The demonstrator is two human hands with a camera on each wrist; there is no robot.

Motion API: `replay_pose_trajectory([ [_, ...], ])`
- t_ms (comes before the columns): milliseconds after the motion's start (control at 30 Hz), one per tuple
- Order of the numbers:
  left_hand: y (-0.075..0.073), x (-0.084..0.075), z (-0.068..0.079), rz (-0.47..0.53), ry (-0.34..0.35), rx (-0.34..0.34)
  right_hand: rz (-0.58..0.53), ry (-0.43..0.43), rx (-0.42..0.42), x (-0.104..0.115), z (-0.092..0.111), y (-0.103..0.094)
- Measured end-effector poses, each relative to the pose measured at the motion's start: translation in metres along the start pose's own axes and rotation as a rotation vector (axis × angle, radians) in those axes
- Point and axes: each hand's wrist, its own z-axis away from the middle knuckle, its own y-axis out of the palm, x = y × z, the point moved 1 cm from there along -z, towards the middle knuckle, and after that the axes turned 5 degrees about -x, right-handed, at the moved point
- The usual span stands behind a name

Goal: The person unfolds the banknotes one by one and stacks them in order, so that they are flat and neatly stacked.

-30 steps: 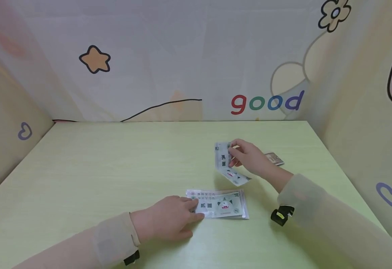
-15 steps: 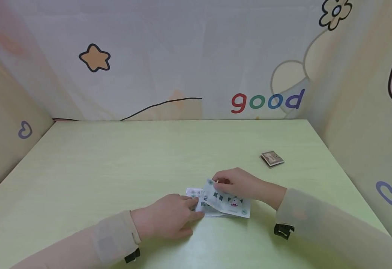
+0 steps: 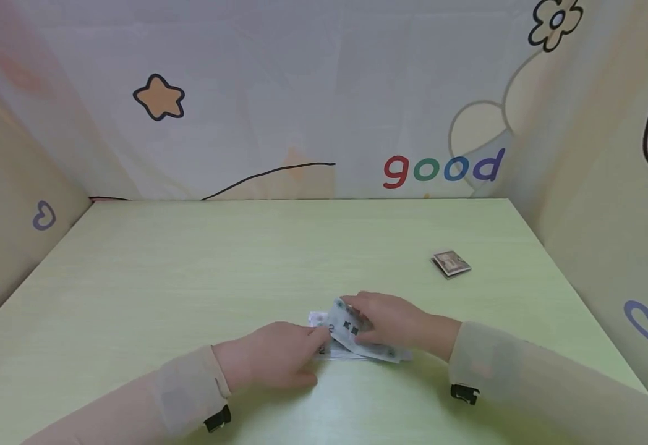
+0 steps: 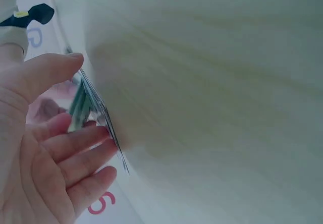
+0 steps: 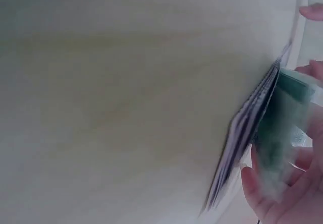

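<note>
A pale green play banknote point(image 3: 346, 330) is held by my right hand point(image 3: 393, 318), tilted over a small stack of play banknotes point(image 3: 317, 318) on the table. My left hand point(image 3: 271, 355) rests at the left end of that stack, fingers loosely extended. In the left wrist view, the fingertips touch the edge of the stack point(image 4: 108, 115). From the right wrist, the layered edges of the stack point(image 5: 245, 128) show, with the blurred green banknote point(image 5: 282, 113) rising from it against my right fingers. My right hand covers the right part of the stack.
A small folded brownish note point(image 3: 451, 263) lies toward the back right of the light green table point(image 3: 190, 259). Printed cloth walls point(image 3: 257, 93) stand at the back and both sides. A black band point(image 3: 465, 394) sits at my right sleeve.
My right hand has brought the green banknote from the back right down over the stack, then slightly left. The folded brownish note came into full view. My left hand stays nearly in place.
</note>
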Motion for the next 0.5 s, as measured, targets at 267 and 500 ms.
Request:
replay_pose_trajectory([
  [267,0.001,0.002,0.003,0.008,0.053,-0.004,0.131,-0.075,-0.076,0.002,0.008,0.001],
  [500,0.0,0.002,0.004,-0.052,0.091,-0.018,0.325,-0.282,-0.21,0.003,0.033,-0.003],
])
